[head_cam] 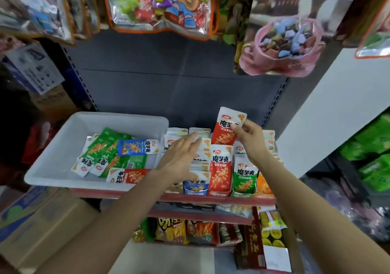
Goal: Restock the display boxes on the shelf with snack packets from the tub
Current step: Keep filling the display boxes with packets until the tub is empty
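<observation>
A white tub [69, 138] sits on the left of the shelf with several green, blue and red snack packets [118, 155] lying loose in it. To its right stand display boxes: blue [195, 187], red [220, 169], green [244, 178] and orange [263, 186]. My right hand [250, 141] pinches a red packet [226, 129] upright above the back of the red box. With straight fingers, my left hand [181, 157] lies flat on the white packet tops in the blue box's row.
The shelf's red front edge [211, 200] runs below the boxes, with more snacks on a lower shelf [190, 229]. Bagged goods hang overhead [160, 3]. Cardboard cartons [42, 221] stand at lower left, a white pillar [329, 105] at right.
</observation>
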`<action>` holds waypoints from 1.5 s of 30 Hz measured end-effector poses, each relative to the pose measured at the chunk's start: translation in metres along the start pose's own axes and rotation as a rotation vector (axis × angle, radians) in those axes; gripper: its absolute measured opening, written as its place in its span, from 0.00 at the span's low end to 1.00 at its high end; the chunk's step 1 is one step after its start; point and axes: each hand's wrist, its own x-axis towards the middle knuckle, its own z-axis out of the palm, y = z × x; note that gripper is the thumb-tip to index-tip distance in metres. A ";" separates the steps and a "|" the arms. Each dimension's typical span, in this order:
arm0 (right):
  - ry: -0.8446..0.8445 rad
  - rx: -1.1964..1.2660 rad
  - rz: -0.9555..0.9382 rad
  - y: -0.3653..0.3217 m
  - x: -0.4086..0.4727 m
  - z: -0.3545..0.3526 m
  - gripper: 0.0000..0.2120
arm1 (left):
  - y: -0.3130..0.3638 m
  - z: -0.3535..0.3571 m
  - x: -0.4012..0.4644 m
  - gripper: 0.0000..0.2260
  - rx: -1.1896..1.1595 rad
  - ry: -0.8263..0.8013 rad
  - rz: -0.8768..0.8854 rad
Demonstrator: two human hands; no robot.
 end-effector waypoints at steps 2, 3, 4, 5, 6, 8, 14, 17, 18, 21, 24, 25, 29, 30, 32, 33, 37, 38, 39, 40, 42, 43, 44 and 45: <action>-0.039 0.019 0.035 0.003 0.004 -0.001 0.05 | 0.002 0.000 0.001 0.49 0.038 -0.015 -0.018; -0.049 0.022 0.048 0.004 0.006 -0.002 0.05 | 0.003 0.000 0.002 0.49 0.041 -0.018 -0.028; -0.048 0.015 0.059 0.002 0.010 -0.003 0.05 | 0.003 0.000 0.003 0.49 0.030 -0.013 -0.042; -0.040 0.007 0.068 0.000 0.013 -0.004 0.05 | 0.005 0.000 0.004 0.49 0.014 -0.004 -0.054; -0.031 -0.013 0.073 -0.001 0.017 -0.005 0.05 | 0.006 0.000 0.005 0.49 0.003 0.003 -0.063; -0.020 -0.050 0.052 -0.005 0.021 -0.006 0.05 | 0.008 0.000 0.006 0.48 -0.002 0.018 -0.073; -0.077 -0.185 0.020 0.000 0.027 -0.005 0.06 | 0.011 -0.002 0.010 0.46 -0.015 0.052 -0.092; -0.158 -0.277 0.157 0.009 0.028 -0.004 0.09 | 0.012 -0.002 0.012 0.44 -0.024 0.061 -0.101; -0.169 -0.314 0.186 0.013 0.027 -0.004 0.10 | 0.012 -0.002 0.012 0.43 -0.023 0.062 -0.099; -0.139 -0.414 0.175 0.024 0.021 -0.004 0.09 | 0.011 -0.002 0.012 0.42 -0.028 0.065 -0.088; -0.119 -0.475 0.117 0.024 0.019 -0.005 0.16 | 0.010 -0.002 0.011 0.43 -0.019 0.065 -0.081; -0.124 -0.507 0.075 0.023 0.018 -0.005 0.18 | 0.010 -0.001 0.010 0.43 -0.017 0.065 -0.081; -0.135 -0.781 -0.081 0.022 0.017 -0.007 0.13 | 0.010 0.001 0.010 0.44 -0.022 0.060 -0.080; -0.148 -0.860 -0.096 0.024 0.017 -0.007 0.12 | 0.010 0.001 0.010 0.44 -0.025 0.061 -0.079; -0.216 -0.948 -0.071 0.028 0.017 -0.005 0.11 | 0.009 0.001 0.009 0.44 -0.026 0.061 -0.076; -0.249 -0.971 -0.051 0.030 0.017 -0.004 0.12 | 0.009 0.002 0.009 0.44 -0.024 0.061 -0.073; -0.255 -0.991 -0.071 0.021 0.011 0.002 0.13 | 0.004 0.007 0.005 0.44 -0.049 0.062 -0.037; -0.242 -0.992 -0.099 0.016 0.009 0.006 0.14 | 0.002 0.009 0.004 0.44 -0.081 0.070 -0.022; -0.229 -0.984 -0.133 0.011 0.007 0.011 0.14 | 0.000 0.009 0.001 0.43 -0.124 0.091 -0.006; -0.227 -0.965 -0.169 0.005 0.004 0.017 0.14 | -0.004 0.010 -0.002 0.42 -0.172 0.127 0.010; -0.271 -0.918 -0.246 -0.007 -0.002 0.034 0.14 | -0.014 0.009 -0.011 0.37 -0.246 0.220 0.034; -0.310 -0.893 -0.275 -0.013 -0.005 0.046 0.14 | -0.020 0.008 -0.018 0.33 -0.274 0.269 0.031; -0.353 -0.863 -0.293 -0.019 -0.008 0.058 0.14 | -0.029 0.009 -0.025 0.29 -0.303 0.318 0.005; -0.394 -0.831 -0.306 -0.024 -0.010 0.073 0.13 | -0.039 0.010 -0.033 0.25 -0.331 0.368 -0.044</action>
